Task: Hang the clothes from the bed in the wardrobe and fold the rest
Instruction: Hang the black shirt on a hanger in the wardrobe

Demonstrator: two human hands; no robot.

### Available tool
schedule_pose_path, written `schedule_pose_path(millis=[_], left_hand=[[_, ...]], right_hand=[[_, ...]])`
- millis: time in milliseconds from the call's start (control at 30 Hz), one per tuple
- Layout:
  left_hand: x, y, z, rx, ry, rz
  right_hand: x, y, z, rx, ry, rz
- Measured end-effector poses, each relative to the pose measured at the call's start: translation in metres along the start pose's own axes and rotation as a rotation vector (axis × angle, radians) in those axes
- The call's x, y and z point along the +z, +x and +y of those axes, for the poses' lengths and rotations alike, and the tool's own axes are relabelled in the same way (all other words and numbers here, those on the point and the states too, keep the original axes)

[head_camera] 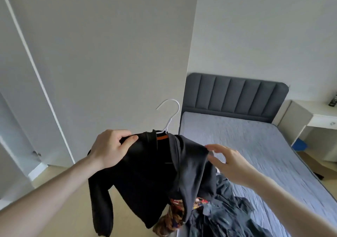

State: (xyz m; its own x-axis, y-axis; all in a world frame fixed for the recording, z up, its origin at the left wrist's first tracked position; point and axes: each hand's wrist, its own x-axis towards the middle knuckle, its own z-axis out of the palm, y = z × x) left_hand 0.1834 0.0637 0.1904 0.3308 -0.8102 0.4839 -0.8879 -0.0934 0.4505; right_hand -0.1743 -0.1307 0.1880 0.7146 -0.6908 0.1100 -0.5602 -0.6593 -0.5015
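Note:
A black hooded top [145, 173] with an orange neck tag hangs on a white hanger [171, 112] in front of me, its hook pointing up. My left hand [111, 149] grips the top's left shoulder, thumb over the fabric. My right hand [228, 162] is at the right shoulder with fingers nearly straight, touching the cloth and the hanger's end. A heap of dark and patterned clothes [218, 216] lies on the near corner of the bed [255, 145].
The wardrobe's pale grey doors [91, 63] stand closed to the left and ahead. The bed has a dark padded headboard [235, 94]. A white desk [317, 116] stands at the right wall. Light wooden floor [60, 218] runs below.

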Motion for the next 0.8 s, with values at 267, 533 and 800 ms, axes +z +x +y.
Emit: schedule_pose_path(millis=[267, 533, 800], left_hand=[[-0.033, -0.027, 0.013, -0.169, -0.062, 0.096], [-0.071, -0.072, 0.014, -0.447, 0.095, 0.136], [-0.128, -0.126, -0.003, -0.608, 0.133, 0.253]], right_hand=[[0.012, 0.049, -0.003, -0.124, 0.104, 0.062], [0.049, 0.078, -0.065, -0.347, 0.339, -0.037], [0.116, 0.086, -0.172, -0.454, 0.503, -0.202]])
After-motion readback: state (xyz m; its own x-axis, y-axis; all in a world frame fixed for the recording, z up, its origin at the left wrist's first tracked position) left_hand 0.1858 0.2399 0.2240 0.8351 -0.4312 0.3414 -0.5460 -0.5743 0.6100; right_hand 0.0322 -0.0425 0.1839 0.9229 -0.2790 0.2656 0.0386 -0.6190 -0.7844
